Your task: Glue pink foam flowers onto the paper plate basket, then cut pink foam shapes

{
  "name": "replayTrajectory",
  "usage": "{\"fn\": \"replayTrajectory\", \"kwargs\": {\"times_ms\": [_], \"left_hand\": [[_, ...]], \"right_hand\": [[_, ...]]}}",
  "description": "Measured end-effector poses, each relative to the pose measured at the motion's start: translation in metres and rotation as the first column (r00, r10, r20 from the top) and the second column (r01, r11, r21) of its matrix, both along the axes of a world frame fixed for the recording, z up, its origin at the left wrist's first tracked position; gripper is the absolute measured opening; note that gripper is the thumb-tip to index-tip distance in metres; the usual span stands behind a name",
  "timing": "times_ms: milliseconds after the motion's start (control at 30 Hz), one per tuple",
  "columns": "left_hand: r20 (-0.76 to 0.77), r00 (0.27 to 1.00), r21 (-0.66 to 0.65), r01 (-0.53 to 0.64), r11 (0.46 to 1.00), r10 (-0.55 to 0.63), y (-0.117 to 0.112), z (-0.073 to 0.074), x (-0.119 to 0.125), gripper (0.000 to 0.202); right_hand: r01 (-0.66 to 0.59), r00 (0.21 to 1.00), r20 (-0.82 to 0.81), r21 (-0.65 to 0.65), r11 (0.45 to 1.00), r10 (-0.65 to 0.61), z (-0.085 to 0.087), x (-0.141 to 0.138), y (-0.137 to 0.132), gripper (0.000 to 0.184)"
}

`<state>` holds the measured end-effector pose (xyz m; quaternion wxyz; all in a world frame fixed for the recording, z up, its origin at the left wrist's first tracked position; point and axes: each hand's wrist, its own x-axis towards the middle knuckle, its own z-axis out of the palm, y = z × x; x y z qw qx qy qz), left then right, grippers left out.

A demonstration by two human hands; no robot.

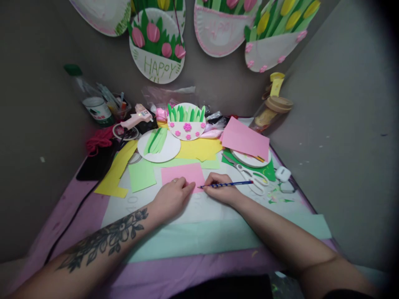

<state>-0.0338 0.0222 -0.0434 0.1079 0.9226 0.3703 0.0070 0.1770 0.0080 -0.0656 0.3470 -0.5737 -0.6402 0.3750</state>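
Observation:
A small pink paper sheet [183,173] lies flat on the white work surface [199,207]. My left hand [173,196] rests on its near edge, fingers curled and pressed down on the paper. My right hand [221,189] grips a blue pencil [230,184] whose tip touches the pink sheet's lower right corner, just beside my left fingertips.
White scissors [254,177] lie right of my right hand. Behind are green [141,174], yellow [199,148] and pink [246,139] paper sheets, paper plates with green strips [158,145], a flowered plate craft [186,122], a pink glue gun [137,118], bottles and a jar. Plate crafts hang on the wall.

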Motion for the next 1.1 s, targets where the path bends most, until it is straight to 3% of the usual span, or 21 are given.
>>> {"fn": "replayTrajectory", "kwargs": {"times_ms": [867,1100], "left_hand": [[0.04,0.999,-0.034,-0.018,0.999,0.019,-0.0003,0.0028,0.0004,0.044],[0.037,0.999,-0.041,-0.022,0.999,0.024,-0.0007,-0.0007,-0.0008,0.042]], "right_hand": [[-0.039,0.999,-0.034,-0.008,0.999,0.039,-0.0027,0.0068,-0.0021,0.009],[0.071,0.988,-0.138,0.003,0.997,-0.07,-0.001,0.0085,-0.0012,0.014]]}}
